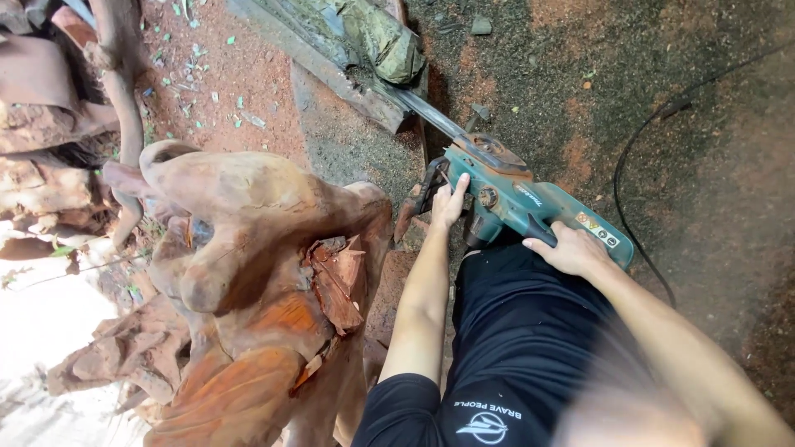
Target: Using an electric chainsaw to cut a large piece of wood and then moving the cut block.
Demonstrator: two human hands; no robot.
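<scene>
Both hands are closed on the green chainsaw point(530, 203), the left hand point(450, 201) on the front handle and the right hand point(571, 251) on the back one. The saw is low over the dirt ground point(704, 165), just beside the big reddish wood stump point(265, 281). I think a tight two-hand hold, with the black cord point(638, 141) kept away from the blade, is best.

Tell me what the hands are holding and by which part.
Both hold a teal electric chainsaw: the left hand grips its front handle, the right hand grips the rear handle.
</scene>
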